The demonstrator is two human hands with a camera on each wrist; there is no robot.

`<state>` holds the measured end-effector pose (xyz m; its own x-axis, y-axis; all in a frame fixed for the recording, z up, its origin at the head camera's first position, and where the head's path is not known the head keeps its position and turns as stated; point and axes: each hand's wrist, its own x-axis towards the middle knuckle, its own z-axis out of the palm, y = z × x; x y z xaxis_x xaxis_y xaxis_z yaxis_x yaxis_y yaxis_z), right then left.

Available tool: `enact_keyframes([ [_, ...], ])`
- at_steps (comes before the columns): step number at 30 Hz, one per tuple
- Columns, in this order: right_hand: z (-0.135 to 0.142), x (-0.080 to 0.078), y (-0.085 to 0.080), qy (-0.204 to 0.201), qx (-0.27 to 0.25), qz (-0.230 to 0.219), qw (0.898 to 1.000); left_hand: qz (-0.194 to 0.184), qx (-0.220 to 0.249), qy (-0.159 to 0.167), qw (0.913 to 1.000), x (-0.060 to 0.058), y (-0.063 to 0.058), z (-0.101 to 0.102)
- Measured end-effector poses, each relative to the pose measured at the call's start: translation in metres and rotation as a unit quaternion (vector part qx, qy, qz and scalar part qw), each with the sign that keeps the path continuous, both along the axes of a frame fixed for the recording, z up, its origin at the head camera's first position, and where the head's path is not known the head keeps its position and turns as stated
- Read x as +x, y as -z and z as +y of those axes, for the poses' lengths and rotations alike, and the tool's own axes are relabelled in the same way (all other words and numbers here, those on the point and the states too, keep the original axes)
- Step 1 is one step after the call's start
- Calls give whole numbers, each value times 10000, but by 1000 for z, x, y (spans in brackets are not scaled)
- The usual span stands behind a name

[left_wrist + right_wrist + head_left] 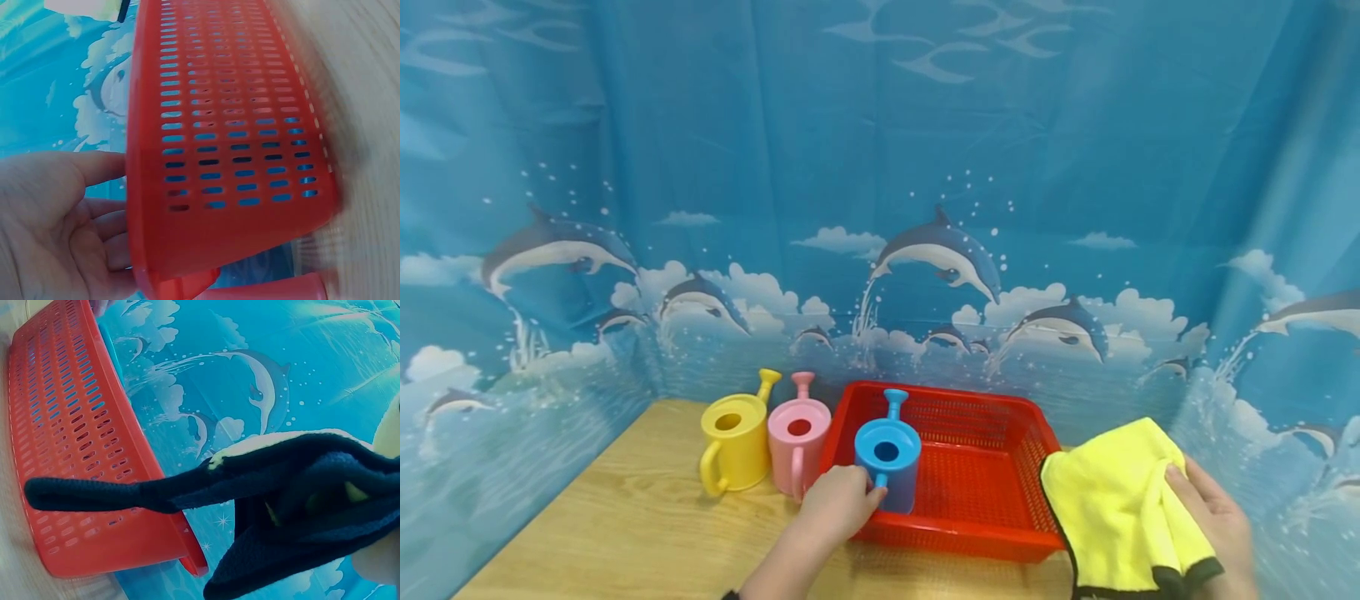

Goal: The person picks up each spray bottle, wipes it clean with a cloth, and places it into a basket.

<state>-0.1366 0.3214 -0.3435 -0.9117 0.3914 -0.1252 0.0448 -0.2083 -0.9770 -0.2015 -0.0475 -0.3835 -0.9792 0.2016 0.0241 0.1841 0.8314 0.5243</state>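
Note:
A blue watering can stands upright at the left end of a red plastic basket, its spout toward the backdrop. My left hand reaches over the basket's front rim and holds the can by its handle. In the left wrist view, the fingertips of my left hand are hidden behind the basket wall. A yellow cloth with black edging hangs from my right hand, pinched between thumb and fingers beside the basket's right end. Dark folds of the cloth fill much of the right wrist view.
Left of the basket, a pink watering can and a yellow watering can stand side by side on the wooden table. A blue dolphin-print backdrop rises behind the table and along both sides.

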Motion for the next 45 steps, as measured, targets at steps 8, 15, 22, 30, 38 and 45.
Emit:
enact_keyframes([
  [8, 2, -1, 4, -50, -64, 146, 9999, 792, 84, -686, 9945, 3, -16, -16],
  [15, 3, -1, 5, 71, -51, 141, 9999, 1473, 299, -1101, 9825, 0, -19, -47],
  [22, 5, -2, 6, 18, -105, 204, 9997, 1603, 192, -1263, 9788, -5, -8, -84],
  [30, 6, -2, 8, 72, -185, 322, 9993, 1286, 99, -1515, 9800, -11, 6, -114],
  [38, 7, -1, 8, 33, -60, 307, 9995, 983, 309, -1808, 9781, -19, 20, -141],
  [45, 7, -1, 7, 4, 108, 235, 9997, 676, 677, -1784, 9793, -27, 36, -159],
])
